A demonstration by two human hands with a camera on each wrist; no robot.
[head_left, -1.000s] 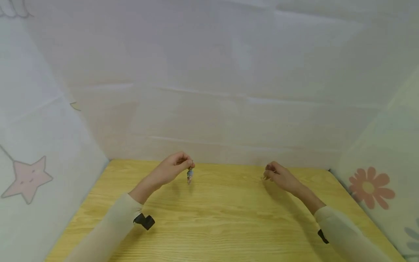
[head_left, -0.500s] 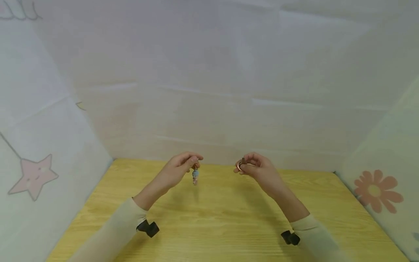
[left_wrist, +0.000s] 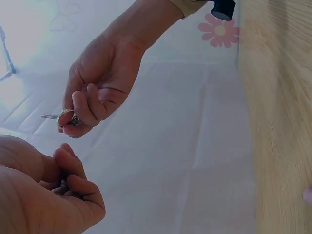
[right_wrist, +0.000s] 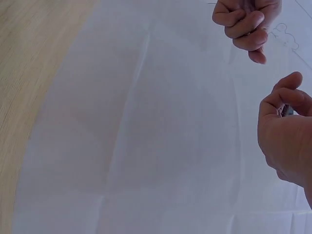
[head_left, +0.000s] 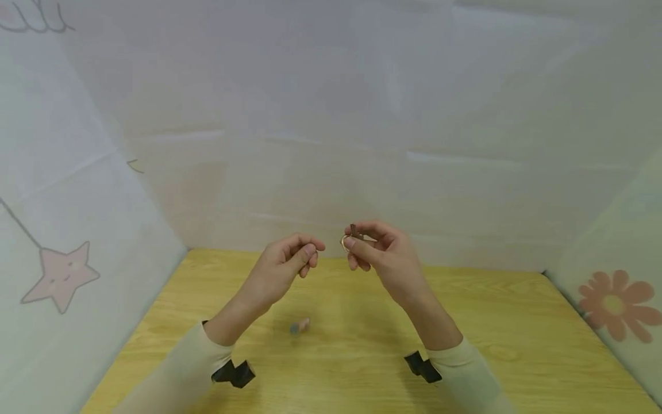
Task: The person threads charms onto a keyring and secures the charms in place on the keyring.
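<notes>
one wooden table (head_left: 517,356), two hands, one key ring, one small charm. the right hand (head_left: 385,256) pinches the key ring (head_left: 345,242), nearer the left than before. the left hand (head_left: 281,270) is curled and now holds nothing; the charm (head_left: 300,326) it held lies on the table below.

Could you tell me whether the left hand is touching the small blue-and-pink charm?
Apart. The head view shows the charm lying on the wooden table, well below the raised left hand.
</notes>
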